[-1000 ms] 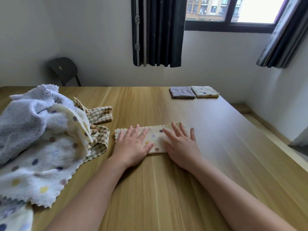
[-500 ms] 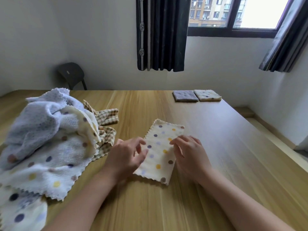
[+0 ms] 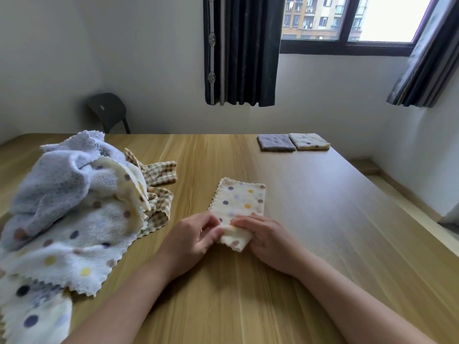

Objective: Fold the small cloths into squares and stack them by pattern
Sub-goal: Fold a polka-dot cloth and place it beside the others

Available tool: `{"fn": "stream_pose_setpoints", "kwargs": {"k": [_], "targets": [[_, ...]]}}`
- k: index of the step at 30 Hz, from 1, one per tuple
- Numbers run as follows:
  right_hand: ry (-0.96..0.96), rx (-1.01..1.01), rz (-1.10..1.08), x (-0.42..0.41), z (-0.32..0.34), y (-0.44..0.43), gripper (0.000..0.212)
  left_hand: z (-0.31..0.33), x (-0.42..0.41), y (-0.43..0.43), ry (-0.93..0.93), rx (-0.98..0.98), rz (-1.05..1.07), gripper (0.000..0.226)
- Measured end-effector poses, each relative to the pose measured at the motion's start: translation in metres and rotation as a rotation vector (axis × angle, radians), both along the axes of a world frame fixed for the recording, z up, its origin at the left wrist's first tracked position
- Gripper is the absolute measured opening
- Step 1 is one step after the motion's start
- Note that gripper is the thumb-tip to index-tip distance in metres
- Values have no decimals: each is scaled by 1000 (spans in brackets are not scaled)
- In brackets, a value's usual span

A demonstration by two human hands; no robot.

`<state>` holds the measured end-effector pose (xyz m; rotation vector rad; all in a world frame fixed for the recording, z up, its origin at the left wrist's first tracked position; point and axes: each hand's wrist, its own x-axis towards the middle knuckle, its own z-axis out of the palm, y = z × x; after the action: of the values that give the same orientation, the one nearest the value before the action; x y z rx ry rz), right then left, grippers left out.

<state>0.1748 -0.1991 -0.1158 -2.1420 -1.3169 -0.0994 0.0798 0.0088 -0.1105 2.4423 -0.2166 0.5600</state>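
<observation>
a big wooden table [image 3: 323, 219] fills most of the view. on its left side lies a big heap of cloths [image 3: 69, 209], all loose and not folded. the heap has a pale blue fluffy one on top and white ones with coloured dots under it. a brown checked cloth [image 3: 161, 170] pokes out from the right side of the heap.

on the far wall hangs a dark curtain [image 3: 241, 50], just left of a window [image 3: 347, 18]. a second curtain [image 3: 427, 58] hangs at the right edge. a dark chair [image 3: 106, 110] stands by the far wall, past the far left end of the table.

in the middle of the table, near the person, lies the dotted cloth [image 3: 239, 199]. it is folded into a long strip that points away from the person. its far part lies flat on the wood. its near end is lifted a little.

the left hand [image 3: 192, 238] grips the near end of the strip on its left side, with curled fingers. the right hand [image 3: 268, 238] grips the same end on its right side, with its fingers on top of the cloth. the two hands are very close, with the cloth between them.

far away on the right part of the table lie two folded cloths, side by side and touching. the left one is a grey square [image 3: 275, 142]. the right one is a dotted square [image 3: 309, 141].
</observation>
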Motion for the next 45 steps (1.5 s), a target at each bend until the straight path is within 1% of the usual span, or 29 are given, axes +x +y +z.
{"fn": "stream_pose_setpoints", "kwargs": {"k": [1, 3, 4, 5, 8, 10, 12, 14, 17, 19, 20, 22, 24, 26, 28, 30, 33, 39, 42, 45], "targets": [[43, 30, -14, -1, 1, 0, 40, 2, -1, 2, -27, 90, -25, 36], [149, 91, -56, -2, 5, -2, 38, 2, -1, 6, -40, 293, -83, 57], [193, 119, -69, -2, 7, -4, 38, 2, -1, 9, -29, 334, -99, 65], [227, 140, -72, -3, 9, -5, 37, 2, -1, 10, -29, 328, -98, 64], [297, 147, -45, -5, 12, -7, 34, -2, 0, 14, -66, 171, -89, 36], [327, 145, -25, -6, 13, -7, 32, -3, -1, 14, -67, 22, -126, 25], [359, 172, -9, -6, 14, -8, 29, -3, -2, 12, -47, -80, -155, 16], [408, 241, -25, -7, 15, -8, 29, -1, -3, 7, -39, -152, -132, 12], [522, 398, -121, -4, 21, -2, 23, 11, 4, -4, -54, -283, 14, 22], [551, 464, -214, 2, 29, 6, 21, 20, 15, -11, -9, -359, 107, 12], [552, 457, -283, 6, 33, 10, 22, 25, 21, -14, 32, -392, 148, 10], [575, 387, -421, 17, 38, 18, 24, 29, 36, -16, 136, -419, 217, 17], [624, 294, -532, 28, 39, 26, 28, 34, 52, -16, 263, -389, 325, 22], [659, 197, -616, 39, 40, 34, 29, 37, 68, -17, 367, -317, 428, 26], [640, 92, -671, 48, 41, 41, 25, 38, 79, -18, 440, -236, 519, 26], [623, 13, -722, 55, 42, 48, 27, 37, 88, -20, 490, -189, 582, 25], [565, -97, -797, 59, 41, 56, 32, 32, 97, -23, 518, -83, 676, 26], [333, -354, -907, 54, 44, 61, 28, 33, 97, -37, 500, 217, 766, 25], [288, -399, -910, 55, 43, 65, 29, 31, 97, -36, 456, 318, 776, 26], [276, -417, -915, 56, 44, 67, 30, 27, 95, -35, 422, 354, 778, 28]]}}
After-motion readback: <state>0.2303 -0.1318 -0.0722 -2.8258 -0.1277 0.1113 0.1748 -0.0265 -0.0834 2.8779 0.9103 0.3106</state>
